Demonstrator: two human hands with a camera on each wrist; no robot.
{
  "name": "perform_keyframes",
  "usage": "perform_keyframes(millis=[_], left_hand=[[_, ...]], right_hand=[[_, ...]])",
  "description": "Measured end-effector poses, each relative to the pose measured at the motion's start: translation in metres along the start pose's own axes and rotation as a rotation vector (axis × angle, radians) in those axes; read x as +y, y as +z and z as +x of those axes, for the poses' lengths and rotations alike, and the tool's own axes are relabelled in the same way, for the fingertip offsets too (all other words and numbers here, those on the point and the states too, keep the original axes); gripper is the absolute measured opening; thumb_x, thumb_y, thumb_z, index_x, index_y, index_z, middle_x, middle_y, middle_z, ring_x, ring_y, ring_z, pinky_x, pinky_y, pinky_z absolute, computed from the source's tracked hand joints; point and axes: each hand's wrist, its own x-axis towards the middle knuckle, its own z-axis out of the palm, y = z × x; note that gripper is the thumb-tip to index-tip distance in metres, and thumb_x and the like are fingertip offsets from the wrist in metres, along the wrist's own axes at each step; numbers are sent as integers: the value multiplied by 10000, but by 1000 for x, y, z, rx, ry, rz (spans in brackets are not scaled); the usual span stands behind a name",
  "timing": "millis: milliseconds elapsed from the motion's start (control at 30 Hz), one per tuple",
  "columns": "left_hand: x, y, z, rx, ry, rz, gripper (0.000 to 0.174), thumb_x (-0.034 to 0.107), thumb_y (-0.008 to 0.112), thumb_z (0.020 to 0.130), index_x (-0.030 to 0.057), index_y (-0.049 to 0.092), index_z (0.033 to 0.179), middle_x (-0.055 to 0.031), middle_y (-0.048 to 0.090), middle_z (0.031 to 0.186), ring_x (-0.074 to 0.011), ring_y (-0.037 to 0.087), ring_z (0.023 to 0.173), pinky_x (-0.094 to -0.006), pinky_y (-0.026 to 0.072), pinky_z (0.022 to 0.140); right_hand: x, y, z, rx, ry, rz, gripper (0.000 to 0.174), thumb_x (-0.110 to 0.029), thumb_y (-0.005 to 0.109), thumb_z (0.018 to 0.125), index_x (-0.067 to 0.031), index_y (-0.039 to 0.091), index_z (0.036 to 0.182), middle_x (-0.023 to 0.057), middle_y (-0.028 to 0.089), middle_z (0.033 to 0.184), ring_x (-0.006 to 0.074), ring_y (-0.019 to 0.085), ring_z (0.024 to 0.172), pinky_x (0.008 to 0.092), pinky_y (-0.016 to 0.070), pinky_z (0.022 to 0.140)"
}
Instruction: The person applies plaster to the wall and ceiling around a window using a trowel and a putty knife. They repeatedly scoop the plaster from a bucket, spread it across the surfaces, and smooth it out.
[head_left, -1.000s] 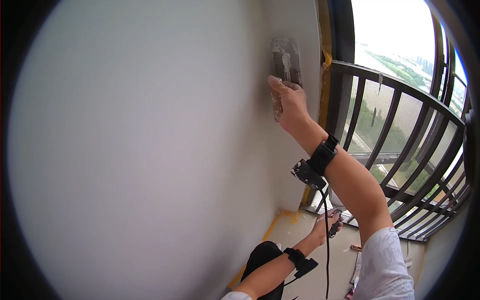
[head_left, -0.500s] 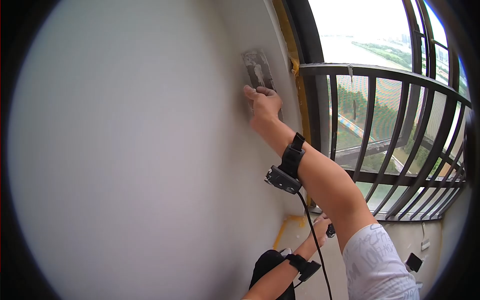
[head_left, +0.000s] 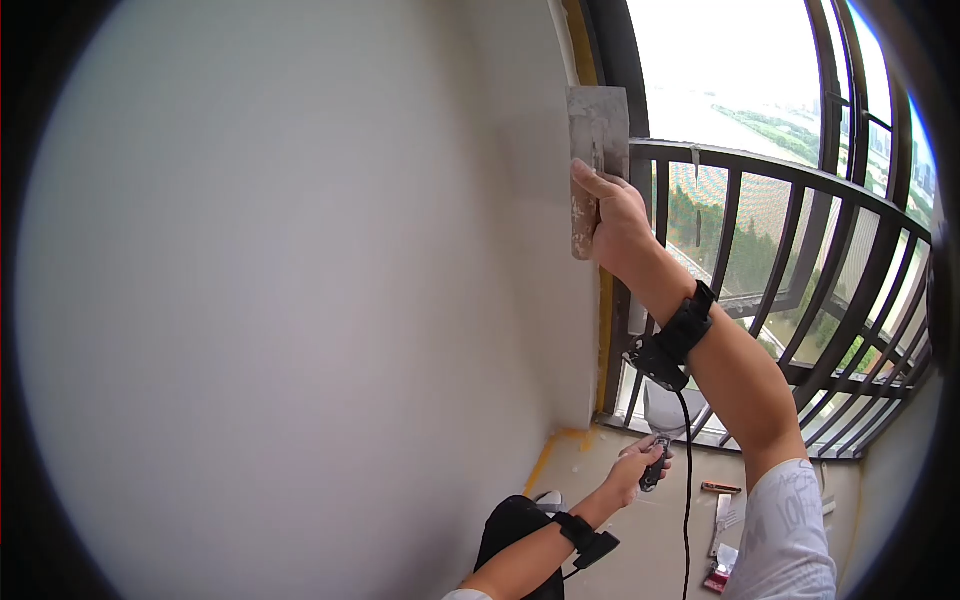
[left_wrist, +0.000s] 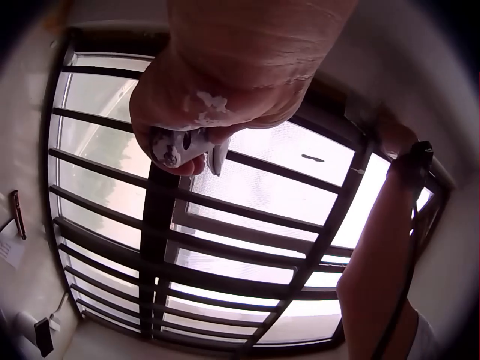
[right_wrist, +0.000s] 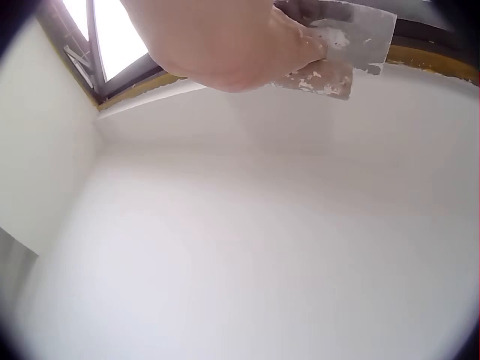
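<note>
Right hand (head_left: pixel 622 218): fingers curled round plastering trowel (head_left: pixel 600 120), near window railing (head_left: pixel 745 158). Left hand (head_left: pixel 630 472): fingers wrapped round putty knife (head_left: pixel 668 414).

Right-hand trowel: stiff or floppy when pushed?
The trowel is probably fairly stiff: it looks flat and straight-edged. The right hand alone holds it up, so likely not too heavy. White smears may make it slippery.

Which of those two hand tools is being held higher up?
The rectangular trowel in the right hand, near the top of the railing. The other, a scraper, is lower, in the left hand.
</note>
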Motion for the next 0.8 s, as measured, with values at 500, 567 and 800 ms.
perform_keyframes(millis=[500,567,800], left_hand=[[22,-30,0,117,97,-19,397,155,564,979,1,481,1335,-80,647,981,-135,638,801,-255,549,671],[22,-36,6,143,97,-27,403,164,559,983,4,473,1343,-77,653,960,-126,631,783,-251,544,655],[30,-16,12,-33,141,-17,268,153,546,989,24,538,1224,-42,630,925,-109,615,790,-239,526,679]], right_hand=[[-16,134,70,25,-101,-213,436,-310,810,795,45,624,968,88,613,883,168,574,736,340,468,638],[-12,135,71,39,-11,-192,423,-300,816,788,36,627,962,87,614,889,166,570,730,344,464,628],[-10,155,56,210,15,-213,359,-204,801,786,36,623,984,134,645,978,222,613,915,364,480,867]])
